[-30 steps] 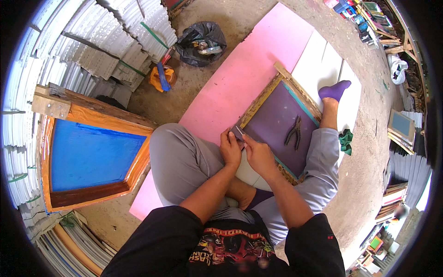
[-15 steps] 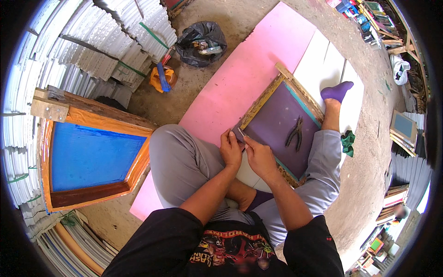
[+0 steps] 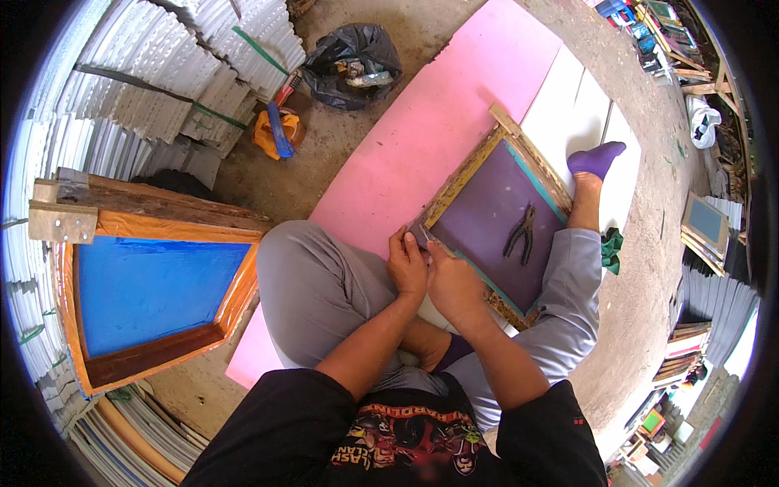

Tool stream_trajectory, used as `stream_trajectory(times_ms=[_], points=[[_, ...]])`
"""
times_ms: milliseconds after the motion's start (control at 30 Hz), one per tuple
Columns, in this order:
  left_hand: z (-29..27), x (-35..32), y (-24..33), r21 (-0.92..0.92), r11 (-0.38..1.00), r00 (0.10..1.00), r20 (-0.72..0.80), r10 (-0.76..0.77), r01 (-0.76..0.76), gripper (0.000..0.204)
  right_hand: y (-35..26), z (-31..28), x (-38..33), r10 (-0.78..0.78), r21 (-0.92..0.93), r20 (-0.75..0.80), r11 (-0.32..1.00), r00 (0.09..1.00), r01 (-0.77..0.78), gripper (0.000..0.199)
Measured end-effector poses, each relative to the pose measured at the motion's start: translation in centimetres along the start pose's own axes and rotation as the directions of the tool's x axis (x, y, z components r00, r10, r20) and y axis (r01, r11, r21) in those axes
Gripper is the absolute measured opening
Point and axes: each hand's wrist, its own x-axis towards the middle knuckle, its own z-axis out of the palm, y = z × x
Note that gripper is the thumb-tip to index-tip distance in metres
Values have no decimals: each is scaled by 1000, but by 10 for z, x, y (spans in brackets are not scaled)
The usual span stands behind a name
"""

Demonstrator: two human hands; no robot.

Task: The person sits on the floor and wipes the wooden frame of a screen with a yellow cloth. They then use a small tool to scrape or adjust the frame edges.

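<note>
Purple mesh screen (image 3: 495,215) in a yellowish wooden frame, on a pink sheet (image 3: 438,122).

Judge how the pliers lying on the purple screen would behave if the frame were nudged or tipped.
The pliers look like metal, so probably stiff and heavy for their size. They lie flat, so rolling seems unlikely. The purple mesh looks smooth, so they might slide toward the low side of the wooden frame.

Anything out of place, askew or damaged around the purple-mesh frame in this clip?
One oddity: pliers lie loose on the purple mesh of the wooden frame, while both hands, left hand and right hand, work at its near corner. No tear or spill is visible.
</note>
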Motion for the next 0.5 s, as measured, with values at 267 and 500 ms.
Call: stream_trajectory(times_ms=[267,500], points=[[3,3,-9,61,998,1000,-2,20,-20,37,27,43,12,-42,383,-231,914,972,131,33],[0,2,7,101,995,1000,-6,24,-24,36,50,66,19,-114,481,-315,837,942,262,34]])
